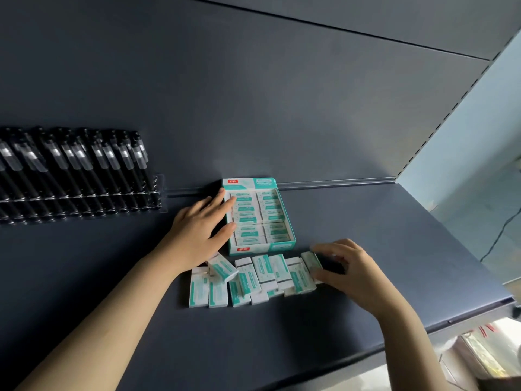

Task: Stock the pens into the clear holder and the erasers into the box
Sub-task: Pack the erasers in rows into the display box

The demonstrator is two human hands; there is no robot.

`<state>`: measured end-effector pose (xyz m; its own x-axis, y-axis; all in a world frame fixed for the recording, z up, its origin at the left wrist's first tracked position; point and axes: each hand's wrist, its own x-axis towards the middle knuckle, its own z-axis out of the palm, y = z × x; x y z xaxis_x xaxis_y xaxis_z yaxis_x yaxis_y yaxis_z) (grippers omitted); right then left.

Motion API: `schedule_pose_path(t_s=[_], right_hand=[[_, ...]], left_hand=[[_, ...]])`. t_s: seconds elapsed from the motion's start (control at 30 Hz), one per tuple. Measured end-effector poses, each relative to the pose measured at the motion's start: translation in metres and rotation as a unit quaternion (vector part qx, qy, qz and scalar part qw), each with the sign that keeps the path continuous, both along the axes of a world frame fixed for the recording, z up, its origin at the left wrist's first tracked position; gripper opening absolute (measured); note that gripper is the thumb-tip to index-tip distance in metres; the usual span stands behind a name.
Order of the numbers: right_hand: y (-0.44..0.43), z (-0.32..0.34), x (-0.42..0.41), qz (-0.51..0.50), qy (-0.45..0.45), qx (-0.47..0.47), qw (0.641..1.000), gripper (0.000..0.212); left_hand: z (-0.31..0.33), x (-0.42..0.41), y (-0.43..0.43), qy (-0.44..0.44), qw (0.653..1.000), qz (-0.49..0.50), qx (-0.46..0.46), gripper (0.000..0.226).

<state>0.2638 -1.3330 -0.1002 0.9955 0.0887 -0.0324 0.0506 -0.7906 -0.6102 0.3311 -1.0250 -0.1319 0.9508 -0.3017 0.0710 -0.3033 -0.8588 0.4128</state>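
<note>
Dark blue shelf (pixel 282 348) fills my view, with a matching back panel (pixel 253 94) rising behind it. I see the box (pixel 262 248), teal and white with red labels, lying open near the back edge; it is packed with two columns of erasers (pixel 270 213) in white and teal sleeves. My left hand (pixel 197 230) lies flat beside the box's left wall, fingers straight, fingertips reaching over the rim onto the left column, thumb against the wall near the front corner.

Just in front of the box, the loose erasers (pixel 248 280) sit in a rough row on the shelf, some overlapping, one tilted across its neighbours at the left. My right hand (pixel 352 269) is at the row's right end, fingers curled, pinching the end eraser (pixel 311 262) between thumb and fingertips.

Far to the left, well apart from the box, the black pens (pixel 70 165) stand leaning in the clear holder (pixel 160 193) against the back panel.
</note>
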Motion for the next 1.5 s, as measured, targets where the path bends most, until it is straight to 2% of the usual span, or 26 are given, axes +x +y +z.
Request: schedule_pose_path(t_s=[0.17, 0.3, 0.43, 0.53, 0.67, 0.8, 1.0, 1.2, 1.5], right_hand=[[0.001, 0.005, 0.003, 0.005, 0.028, -0.014, 1.0, 0.042], [0.005, 0.008, 0.008, -0.016, 0.034, 0.033, 0.999, 0.035], [0.01, 0.006, 0.013, -0.096, -0.023, 0.078, 0.992, 0.031], [0.016, 0.009, 0.013, -0.122, -0.067, 0.184, 0.973, 0.026], [0.034, 0.019, 0.015, -0.1, -0.046, 0.38, 0.918, 0.024], [0.054, 0.021, 0.021, -0.068, -0.018, 0.444, 0.893, 0.015], [0.073, 0.017, 0.033, -0.022, 0.02, 0.338, 0.941, 0.013], [0.087, 0.013, 0.051, 0.041, -0.042, 0.169, 0.984, 0.025], [0.102, 0.006, 0.064, 0.105, -0.091, 0.084, 0.987, 0.017]], left_hand=[[-0.001, 0.001, 0.002, -0.004, 1.0, 0.002, -0.018, 0.079], [0.001, 0.0, 0.0, -0.009, 1.0, 0.002, -0.03, 0.08], [0.002, 0.0, 0.001, -0.006, 1.0, 0.004, -0.029, 0.083], [0.003, 0.0, 0.001, -0.005, 0.999, 0.004, -0.032, 0.084], [0.004, 0.0, 0.0, -0.001, 0.999, 0.002, -0.033, 0.084], [0.005, -0.001, 0.0, 0.0, 0.999, 0.0, -0.04, 0.084], [0.006, 0.001, 0.002, 0.001, 0.998, -0.006, -0.055, 0.083], [0.003, 0.005, 0.004, -0.004, 0.997, -0.001, -0.078, 0.09], [0.001, 0.008, 0.003, 0.005, 0.998, 0.0, -0.059, 0.09]])
